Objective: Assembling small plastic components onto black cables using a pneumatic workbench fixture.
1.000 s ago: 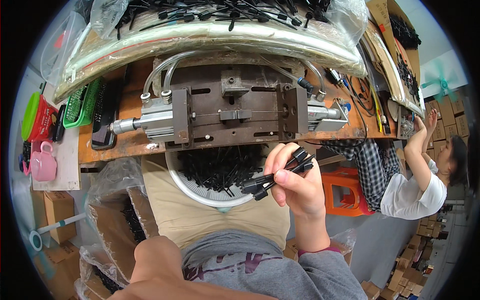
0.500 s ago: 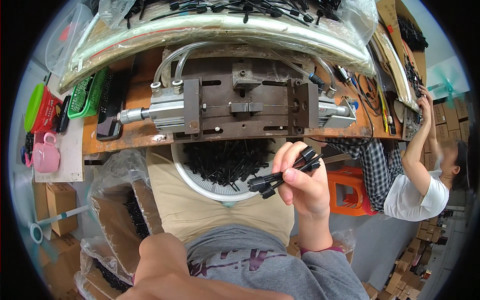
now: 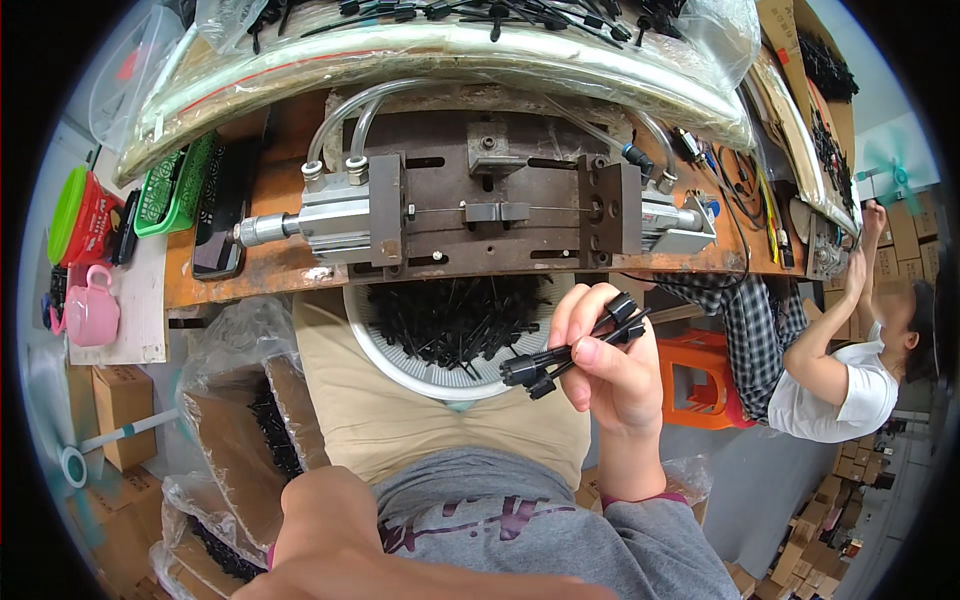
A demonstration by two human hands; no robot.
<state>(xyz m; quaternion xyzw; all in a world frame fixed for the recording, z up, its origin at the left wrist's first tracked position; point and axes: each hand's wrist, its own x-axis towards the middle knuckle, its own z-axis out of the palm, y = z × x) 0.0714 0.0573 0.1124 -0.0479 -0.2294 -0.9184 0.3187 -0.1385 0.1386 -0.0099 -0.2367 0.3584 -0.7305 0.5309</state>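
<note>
My right hand [image 3: 620, 375] is closed in a pinch around several slim black plastic rods [image 3: 530, 371] with thicker, ribbed ends. It holds them beside the right rim of a white round basket [image 3: 388, 375] on my lap. Many similar black parts [image 3: 455, 325] fill that basket. My bare left arm [image 3: 335, 525] bends across the bottom edge, and its hand lies out of sight. Ahead sits a metal fixture [image 3: 440, 190] with a cylinder at each end. A thin rod runs across it through a small dark block [image 3: 497, 212] in the middle.
Plastic-wrapped padding [image 3: 440, 62] with black parts behind it borders the bench's far side. A phone [image 3: 220, 225], green basket [image 3: 180, 190] and pink cup [image 3: 92, 308] are at left. Cardboard boxes [image 3: 235, 420] stand below left. A co-worker [image 3: 835, 385] sits right, near an orange stool [image 3: 692, 382].
My right hand, still gripping the black rods, has shifted very slightly right. At the far right, the co-worker's hands and arms have moved.
</note>
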